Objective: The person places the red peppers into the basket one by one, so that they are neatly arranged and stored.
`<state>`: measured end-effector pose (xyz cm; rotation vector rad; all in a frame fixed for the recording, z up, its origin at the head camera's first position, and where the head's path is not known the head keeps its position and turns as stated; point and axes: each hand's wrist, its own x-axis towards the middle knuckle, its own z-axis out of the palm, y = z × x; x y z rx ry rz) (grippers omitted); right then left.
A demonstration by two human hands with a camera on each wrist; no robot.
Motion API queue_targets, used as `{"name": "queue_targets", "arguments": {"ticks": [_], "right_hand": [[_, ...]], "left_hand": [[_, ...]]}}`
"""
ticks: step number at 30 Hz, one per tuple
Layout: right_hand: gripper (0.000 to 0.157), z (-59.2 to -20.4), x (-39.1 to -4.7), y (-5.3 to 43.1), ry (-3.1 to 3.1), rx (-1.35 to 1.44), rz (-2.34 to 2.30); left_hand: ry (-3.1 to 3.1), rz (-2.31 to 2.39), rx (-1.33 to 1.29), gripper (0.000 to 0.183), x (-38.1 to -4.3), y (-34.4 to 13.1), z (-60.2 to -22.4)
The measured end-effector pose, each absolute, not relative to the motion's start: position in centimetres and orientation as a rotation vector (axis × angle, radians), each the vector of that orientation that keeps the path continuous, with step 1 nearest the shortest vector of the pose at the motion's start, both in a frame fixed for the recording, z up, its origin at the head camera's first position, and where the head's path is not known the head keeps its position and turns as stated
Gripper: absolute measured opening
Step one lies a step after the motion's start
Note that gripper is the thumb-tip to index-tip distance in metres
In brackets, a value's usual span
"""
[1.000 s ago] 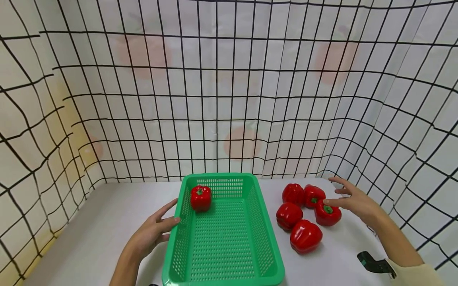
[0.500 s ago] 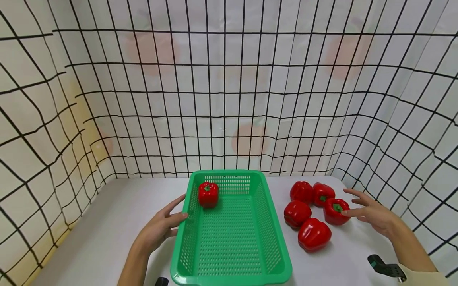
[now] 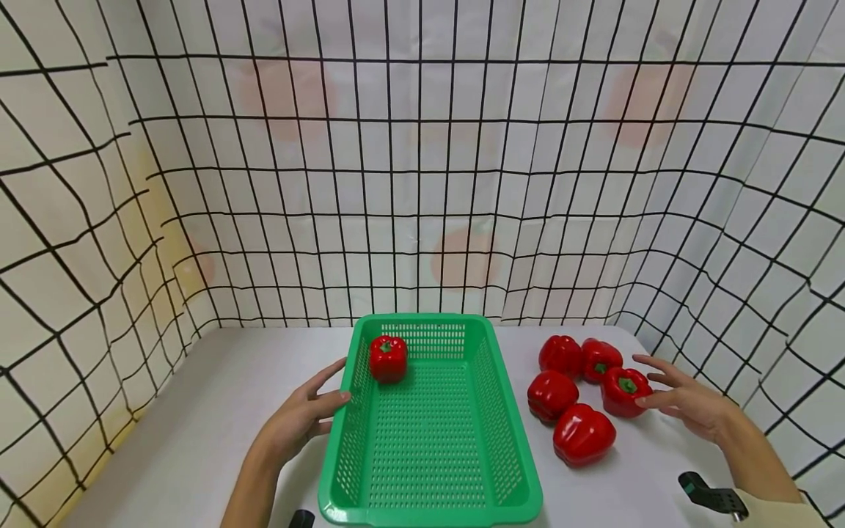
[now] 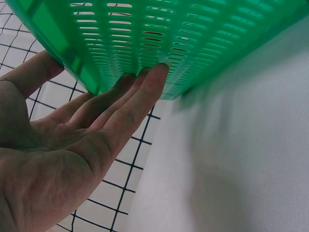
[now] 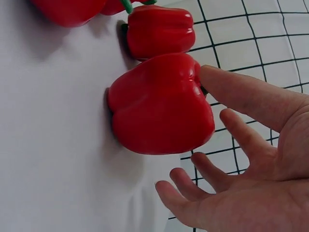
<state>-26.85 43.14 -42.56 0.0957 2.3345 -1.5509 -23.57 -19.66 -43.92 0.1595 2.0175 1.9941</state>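
White bench (image 3: 198, 411) bore green basket (image 3: 429, 517), six o'clock, left fingers (image 4: 140, 98) relaxed alongside; right fingers (image 5: 246, 94), unclenched by rightmost pepper (image 3: 619, 402), four o'clock, seemed mid-reach, needing to close.

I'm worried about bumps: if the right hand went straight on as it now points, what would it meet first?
Probably the nearest red pepper, in line with and close beside the right hand; whether they touch is unclear.

Touches the slotted green basket (image 4: 207, 53) with extended fingers of the left hand (image 4: 67, 150) — just beside white tabletop (image 4: 236, 159) and black grid lines (image 4: 132, 165)!
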Motion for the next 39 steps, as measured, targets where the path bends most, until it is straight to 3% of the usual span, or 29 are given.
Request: {"name": "queue_targets", "arguments": {"ticks": [16, 39], "right_hand": [[0.094, -44.3, -27.6, 43.0, 2.365, 0.111, -1.565], [0.092, -43.7, -27.3, 41.8, 2.455, 0.175, -1.474]], "left_hand": [[2.009, 2.001, 0.158, 0.076, -23.6, -19.7, -43.8], [2.005, 2.002, 0.176, 0.075, -23.6, -19.9, -44.1]]}}
